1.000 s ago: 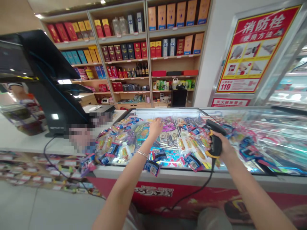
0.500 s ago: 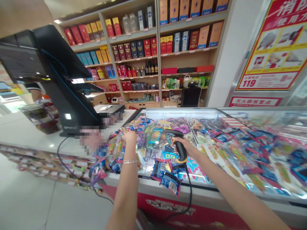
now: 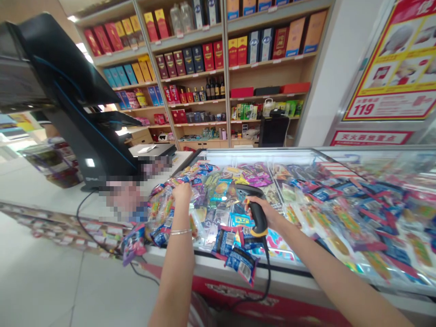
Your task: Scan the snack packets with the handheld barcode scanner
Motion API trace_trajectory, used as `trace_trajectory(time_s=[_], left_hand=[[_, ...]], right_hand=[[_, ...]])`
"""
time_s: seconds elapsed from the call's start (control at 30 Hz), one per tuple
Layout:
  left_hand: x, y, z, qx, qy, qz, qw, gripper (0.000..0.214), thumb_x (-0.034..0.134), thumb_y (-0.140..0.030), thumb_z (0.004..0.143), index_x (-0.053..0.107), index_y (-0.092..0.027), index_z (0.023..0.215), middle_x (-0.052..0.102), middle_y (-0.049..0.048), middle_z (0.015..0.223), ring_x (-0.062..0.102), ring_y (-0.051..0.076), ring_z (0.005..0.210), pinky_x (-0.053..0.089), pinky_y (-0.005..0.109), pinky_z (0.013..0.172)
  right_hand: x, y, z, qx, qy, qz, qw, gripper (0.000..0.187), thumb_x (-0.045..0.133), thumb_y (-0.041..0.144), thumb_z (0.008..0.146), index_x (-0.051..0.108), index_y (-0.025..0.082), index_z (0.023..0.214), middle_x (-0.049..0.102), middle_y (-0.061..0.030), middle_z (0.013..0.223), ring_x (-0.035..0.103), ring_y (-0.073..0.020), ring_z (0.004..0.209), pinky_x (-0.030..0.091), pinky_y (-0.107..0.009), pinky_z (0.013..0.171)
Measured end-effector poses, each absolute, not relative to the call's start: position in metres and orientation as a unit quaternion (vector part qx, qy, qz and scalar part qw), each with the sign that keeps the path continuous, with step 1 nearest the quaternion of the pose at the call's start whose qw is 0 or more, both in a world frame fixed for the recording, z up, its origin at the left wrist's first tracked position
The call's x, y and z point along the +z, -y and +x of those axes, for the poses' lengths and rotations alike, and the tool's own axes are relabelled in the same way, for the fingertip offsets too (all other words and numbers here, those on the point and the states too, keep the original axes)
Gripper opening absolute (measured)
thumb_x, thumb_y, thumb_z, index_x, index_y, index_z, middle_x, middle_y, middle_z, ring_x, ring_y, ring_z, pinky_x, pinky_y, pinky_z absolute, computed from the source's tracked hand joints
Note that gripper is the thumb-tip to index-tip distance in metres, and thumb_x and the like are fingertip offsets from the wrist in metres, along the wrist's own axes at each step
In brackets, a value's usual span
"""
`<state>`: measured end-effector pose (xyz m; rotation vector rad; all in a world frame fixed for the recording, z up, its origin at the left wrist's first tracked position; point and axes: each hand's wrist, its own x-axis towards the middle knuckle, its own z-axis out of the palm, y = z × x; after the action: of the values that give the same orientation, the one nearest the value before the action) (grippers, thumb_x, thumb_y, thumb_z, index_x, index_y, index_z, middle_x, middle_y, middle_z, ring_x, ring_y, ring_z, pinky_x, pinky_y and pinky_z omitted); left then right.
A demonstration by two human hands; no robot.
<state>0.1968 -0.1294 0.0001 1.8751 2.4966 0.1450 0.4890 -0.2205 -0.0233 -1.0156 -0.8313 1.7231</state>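
My right hand (image 3: 265, 214) is closed round the handle of a black barcode scanner (image 3: 255, 205) with a yellow band, its head pointing left over the pile. Its black cable (image 3: 267, 277) hangs down the freezer front. My left hand (image 3: 181, 192), a thin bracelet on its wrist, is closed on a clear snack packet (image 3: 162, 210) at the left end of a heap of colourful snack packets (image 3: 225, 200). The heap lies on the glass lid of a chest freezer (image 3: 306, 281). Two dark blue packets (image 3: 235, 252) hang over the freezer's front edge.
A black till screen (image 3: 68, 100) stands on the white counter (image 3: 37, 195) to the left, its cable trailing down. Shelves of boxed liquor (image 3: 211, 54) fill the back wall. A red fire-safety poster (image 3: 398, 63) hangs at the right. More packets (image 3: 368, 213) show under the freezer glass.
My left hand came off the middle of the heap to its left end and closed on a packet. My right hand carried the scanner left, over the heap. The view shifted left.
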Motion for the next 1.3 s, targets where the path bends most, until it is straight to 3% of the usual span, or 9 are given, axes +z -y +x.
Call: trace_trajectory(time_s=[0.2, 0.33, 0.4, 0.5, 0.6, 0.77, 1.03, 1.3], left_hand=[[0.000, 0.127, 0.196, 0.060, -0.738, 0.671, 0.039, 0.019, 0.063, -0.020, 0.072, 0.069, -0.017, 0.089, 0.070, 0.0143, 0.103, 0.063, 0.029, 0.102, 0.048, 0.033, 0.084], [-0.003, 0.121, 0.211, 0.325, -0.626, 0.702, 0.098, 0.028, 0.061, -0.031, 0.077, 0.063, -0.020, 0.103, 0.069, 0.0067, 0.097, 0.063, 0.021, 0.095, 0.048, 0.029, 0.082], [-0.005, 0.119, 0.223, 0.466, -0.584, 0.642, 0.170, 0.034, 0.060, -0.033, 0.077, 0.057, -0.019, 0.108, 0.067, 0.0061, 0.097, 0.063, 0.019, 0.089, 0.051, 0.029, 0.076], [-0.010, 0.119, 0.241, 0.556, -0.523, 0.563, 0.316, 0.041, 0.059, -0.040, 0.078, 0.050, -0.020, 0.113, 0.065, 0.0046, 0.096, 0.064, 0.016, 0.078, 0.053, 0.027, 0.064], [-0.012, 0.121, 0.250, 0.581, -0.463, 0.546, 0.386, 0.047, 0.058, -0.043, 0.079, 0.045, -0.023, 0.119, 0.064, 0.0026, 0.093, 0.063, 0.013, 0.067, 0.052, 0.025, 0.055], [-0.009, 0.125, 0.254, 0.608, -0.434, 0.575, 0.334, 0.053, 0.059, -0.046, 0.079, 0.045, -0.024, 0.125, 0.064, 0.0030, 0.093, 0.061, 0.011, 0.062, 0.051, 0.022, 0.054], [-0.007, 0.132, 0.267, 0.593, -0.411, 0.605, 0.335, 0.056, 0.058, -0.046, 0.080, 0.041, -0.024, 0.128, 0.063, 0.0037, 0.095, 0.062, 0.014, 0.071, 0.054, 0.027, 0.063], [-0.005, 0.137, 0.271, 0.583, -0.414, 0.610, 0.341, 0.053, 0.057, -0.041, 0.082, 0.042, -0.024, 0.130, 0.064, 0.0041, 0.093, 0.062, 0.014, 0.069, 0.054, 0.025, 0.059]], right_hand=[[-0.021, 0.223, 0.491, 0.713, 0.365, -0.384, 0.459, 0.021, 0.059, 0.035, 0.078, 0.059, 0.015, 0.072, 0.062, -0.0029, 0.058, 0.054, -0.0115, 0.042, 0.046, -0.022, 0.041], [-0.017, 0.227, 0.495, 0.740, 0.418, -0.304, 0.430, 0.027, 0.059, 0.042, 0.073, 0.059, 0.016, 0.076, 0.059, -0.0012, 0.060, 0.056, -0.0126, 0.047, 0.050, -0.024, 0.047], [-0.015, 0.230, 0.495, 0.751, 0.455, -0.274, 0.391, 0.032, 0.060, 0.047, 0.073, 0.059, 0.015, 0.079, 0.059, -0.0023, 0.061, 0.059, -0.0142, 0.050, 0.052, -0.026, 0.050], [-0.013, 0.235, 0.495, 0.743, 0.493, -0.248, 0.378, 0.036, 0.064, 0.048, 0.074, 0.058, 0.016, 0.088, 0.061, -0.0030, 0.068, 0.061, -0.0155, 0.055, 0.054, -0.029, 0.052], [-0.016, 0.237, 0.492, 0.720, 0.509, -0.242, 0.405, 0.035, 0.070, 0.042, 0.074, 0.057, 0.017, 0.095, 0.063, -0.0041, 0.082, 0.062, -0.0149, 0.061, 0.055, -0.028, 0.050], [-0.021, 0.235, 0.490, 0.702, 0.535, -0.223, 0.415, 0.040, 0.074, 0.040, 0.072, 0.057, 0.017, 0.100, 0.064, -0.0072, 0.097, 0.062, -0.0132, 0.063, 0.055, -0.026, 0.047], [-0.024, 0.232, 0.491, 0.707, 0.537, -0.211, 0.409, 0.039, 0.072, 0.041, 0.075, 0.057, 0.017, 0.101, 0.066, -0.0090, 0.100, 0.062, -0.0135, 0.065, 0.055, -0.025, 0.049], [-0.020, 0.237, 0.489, 0.711, 0.540, -0.201, 0.404, 0.040, 0.074, 0.042, 0.072, 0.058, 0.016, 0.098, 0.066, -0.0095, 0.096, 0.062, -0.0139, 0.061, 0.056, -0.027, 0.048]])
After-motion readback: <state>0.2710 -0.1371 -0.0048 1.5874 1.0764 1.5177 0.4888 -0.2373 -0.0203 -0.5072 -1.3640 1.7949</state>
